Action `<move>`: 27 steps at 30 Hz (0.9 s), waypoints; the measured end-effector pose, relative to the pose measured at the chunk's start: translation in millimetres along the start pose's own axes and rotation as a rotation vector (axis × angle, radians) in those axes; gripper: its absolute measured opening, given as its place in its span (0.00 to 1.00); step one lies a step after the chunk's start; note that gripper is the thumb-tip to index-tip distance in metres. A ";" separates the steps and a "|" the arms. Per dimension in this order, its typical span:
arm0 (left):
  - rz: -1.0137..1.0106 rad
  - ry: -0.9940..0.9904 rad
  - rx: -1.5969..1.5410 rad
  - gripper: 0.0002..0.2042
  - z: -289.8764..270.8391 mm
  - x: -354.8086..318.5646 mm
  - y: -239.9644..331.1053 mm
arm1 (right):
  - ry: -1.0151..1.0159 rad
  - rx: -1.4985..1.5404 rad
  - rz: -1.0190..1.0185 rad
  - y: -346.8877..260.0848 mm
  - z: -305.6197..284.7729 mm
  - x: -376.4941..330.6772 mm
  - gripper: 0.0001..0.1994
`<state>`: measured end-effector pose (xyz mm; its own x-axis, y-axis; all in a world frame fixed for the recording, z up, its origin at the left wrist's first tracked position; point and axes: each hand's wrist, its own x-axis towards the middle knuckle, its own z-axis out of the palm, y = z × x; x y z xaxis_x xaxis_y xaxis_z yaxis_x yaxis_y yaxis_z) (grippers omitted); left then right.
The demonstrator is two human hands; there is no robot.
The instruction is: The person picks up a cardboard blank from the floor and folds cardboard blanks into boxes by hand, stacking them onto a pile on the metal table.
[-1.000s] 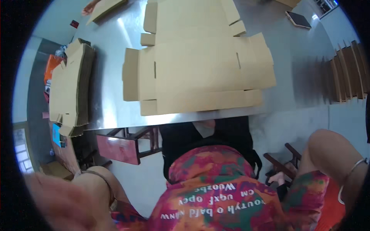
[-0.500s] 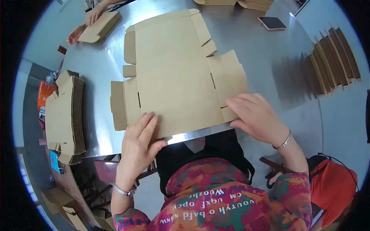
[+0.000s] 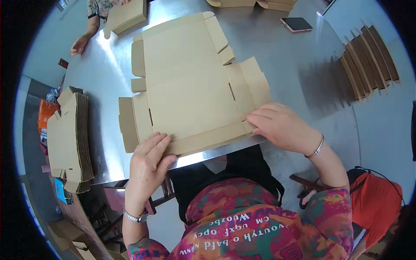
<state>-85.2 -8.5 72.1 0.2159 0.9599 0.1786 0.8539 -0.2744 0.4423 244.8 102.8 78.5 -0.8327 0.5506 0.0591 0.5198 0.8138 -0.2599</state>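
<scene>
At my far left a stack of flat brown cardboard blanks [image 3: 69, 138] sits on the edge of the shiny grey metal desk [image 3: 294, 60]. My left hand [image 3: 149, 162] lies flat, fingers [image 3: 161, 144] spread open, pressing the near edge of the large flat unfolded brown cardboard box blank [image 3: 190, 91], which lies in the middle of the desk before me. My right hand [image 3: 284, 128] rests open on the blank's near right corner, fingertips touching the flap. Beyond lies a dark smartphone [image 3: 296, 24], and at the right a row of upright cardboard pieces [image 3: 368, 56].
</scene>
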 end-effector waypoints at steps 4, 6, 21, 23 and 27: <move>-0.012 0.031 -0.019 0.16 -0.6 4.0 -1.0 | 0.020 0.016 0.108 0.0 1.1 4.0 0.05; 0.031 0.046 0.135 0.14 0.0 9.0 9.5 | 0.074 0.010 0.107 3.7 5.3 8.1 0.04; 0.111 0.207 0.115 0.06 27.7 18.6 24.6 | 0.517 0.025 0.315 -22.0 26.0 -2.6 0.14; 0.131 0.223 0.094 0.06 22.3 18.0 29.5 | 0.553 0.001 0.251 -23.9 24.4 2.3 0.16; 0.169 0.249 0.096 0.07 23.4 14.0 34.3 | 0.740 0.103 0.280 -32.0 16.7 14.3 0.22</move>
<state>-41.8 -3.1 69.2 0.2455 0.8545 0.4577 0.8593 -0.4104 0.3053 213.1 81.5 71.5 -0.3118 0.7419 0.5937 0.6402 0.6257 -0.4457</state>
